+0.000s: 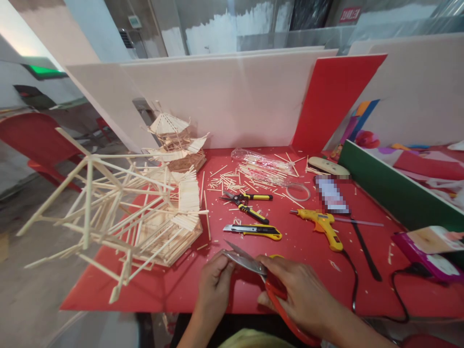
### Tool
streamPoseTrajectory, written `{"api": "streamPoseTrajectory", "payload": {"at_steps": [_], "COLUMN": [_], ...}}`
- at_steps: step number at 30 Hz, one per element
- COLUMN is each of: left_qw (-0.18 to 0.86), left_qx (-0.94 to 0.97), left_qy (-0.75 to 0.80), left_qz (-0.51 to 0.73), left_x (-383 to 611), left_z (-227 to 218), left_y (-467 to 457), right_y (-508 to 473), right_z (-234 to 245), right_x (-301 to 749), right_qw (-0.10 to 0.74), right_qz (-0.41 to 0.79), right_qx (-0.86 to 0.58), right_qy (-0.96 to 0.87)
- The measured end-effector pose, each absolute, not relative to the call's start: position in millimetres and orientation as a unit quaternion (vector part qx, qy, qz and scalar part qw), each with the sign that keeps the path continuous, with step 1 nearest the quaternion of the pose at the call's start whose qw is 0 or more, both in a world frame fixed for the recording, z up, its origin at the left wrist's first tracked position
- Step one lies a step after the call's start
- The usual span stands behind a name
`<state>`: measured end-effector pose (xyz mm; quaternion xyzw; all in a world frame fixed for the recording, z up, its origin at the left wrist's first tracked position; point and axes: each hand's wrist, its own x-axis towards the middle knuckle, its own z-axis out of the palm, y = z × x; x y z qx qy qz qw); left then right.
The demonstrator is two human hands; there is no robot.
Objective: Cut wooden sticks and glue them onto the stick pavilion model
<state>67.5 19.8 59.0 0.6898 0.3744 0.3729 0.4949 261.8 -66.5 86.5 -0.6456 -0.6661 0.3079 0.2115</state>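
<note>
My right hand (297,285) is wrapped round the red handles of a pair of scissors (246,261), whose blades stand apart and point left. Close to the blade tips, the fingers of my left hand (215,282) are pinched together; whatever they hold is too small or hidden to make out. Beyond the hands lie a yellow-and-black utility knife (253,230) and yellow-handled pliers (248,205). To the left stands a large open frame of pale wooden sticks (108,193), with a smaller tiered stick model (174,140) behind it.
Loose sticks (228,181) and a clear plastic bag of sticks (264,169) lie at the back of the red table (232,297). Rightward are a tape roll (297,192), a yellow glue gun (321,224) with its cord, and a phone (331,193). A green panel (391,188) borders the right.
</note>
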Motion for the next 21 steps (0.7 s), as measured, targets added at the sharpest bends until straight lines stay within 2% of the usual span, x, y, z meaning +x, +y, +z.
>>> {"api": "streamPoseTrajectory", "payload": {"at_steps": [7, 13, 21], "left_qw": [0.510, 0.551, 0.565], "left_qx": [0.681, 0.648, 0.638], "left_qy": [0.384, 0.389, 0.376], "left_qz": [0.360, 0.353, 0.363], "left_x": [67, 66, 64], "left_z": [58, 56, 56], "left_y": [19, 21, 22], "right_y": [-70, -69, -65], "right_z": [80, 83, 85], "right_x": [264, 270, 274], "right_qw": [0.222, 0.205, 0.188], "right_qz": [0.354, 0.288, 0.279], "right_qx": [-0.628, -0.642, -0.634], "right_qy": [-0.656, -0.680, -0.697]}}
